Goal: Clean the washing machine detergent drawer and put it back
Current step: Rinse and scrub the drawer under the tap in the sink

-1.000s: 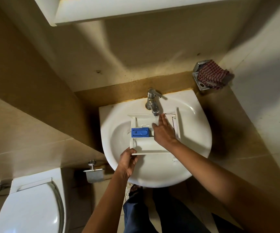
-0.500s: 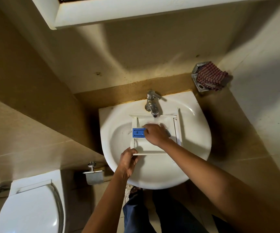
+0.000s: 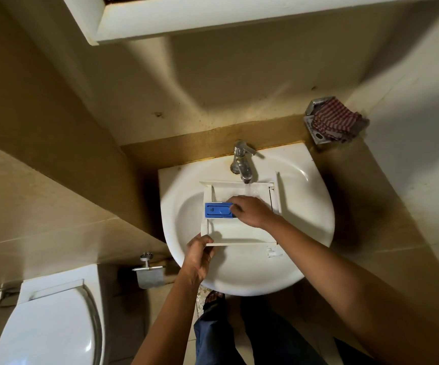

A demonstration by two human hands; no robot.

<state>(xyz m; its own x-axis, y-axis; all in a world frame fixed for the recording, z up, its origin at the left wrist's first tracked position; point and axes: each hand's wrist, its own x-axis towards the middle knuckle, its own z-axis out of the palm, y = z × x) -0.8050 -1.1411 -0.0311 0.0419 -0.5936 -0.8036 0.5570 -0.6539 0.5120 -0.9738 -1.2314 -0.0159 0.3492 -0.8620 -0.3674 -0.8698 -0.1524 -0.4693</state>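
The white detergent drawer (image 3: 242, 233) lies across the white sink (image 3: 305, 206) under the chrome tap (image 3: 242, 162), and water runs from the tap into its far end. A blue insert (image 3: 217, 209) sits in the drawer's left compartment. My left hand (image 3: 200, 255) grips the drawer's near left corner. My right hand (image 3: 250, 210) rests palm down inside the drawer, fingers curled against the right end of the blue insert. What lies under that palm is hidden.
A red checked cloth (image 3: 335, 121) lies on a metal holder at the back right corner. A toilet (image 3: 52, 322) stands at the lower left, with a paper holder (image 3: 150, 275) on the wall beside it. A white cabinet (image 3: 213, 14) hangs overhead. Tiled walls close in on both sides.
My right hand has slid from the drawer's far end under the tap back and left, onto the blue insert. My left hand has kept its grip on the near corner.
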